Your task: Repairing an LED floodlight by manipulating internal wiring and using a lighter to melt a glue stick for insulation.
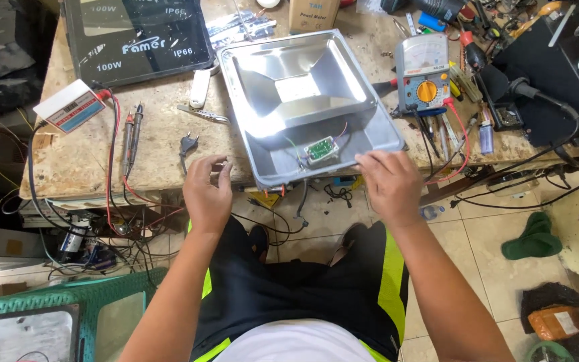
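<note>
right now the left hand (207,193) hangs at the near edge of the workbench (88,161), fingers loosely curled and apart, gripping nothing, thumb and forefinger bent toward each other with a gap between. over on the other side the right hand (390,184) sits at the near right corner of the floodlight housing (269,151), fingers spread and angled down onto its rim, though whether they actually press on the metal i cannot tell. that grey housing lies face up, its near edge poking out past the bench edge, between the two hands. inside it, a shiny reflector (296,84) with a pale led panel at its centre, and nearer the person a small green circuit board (321,150) with thin wires running off it. just beside the left hand, a two-pin plug (188,143) lies on the bench, and further left a pair of test probes (133,131) with red and black leads. to the right of the housing stands an analogue multimeter (423,67) with an orange dial. a dark glass floodlight front (135,37) lies at the far left.
</note>
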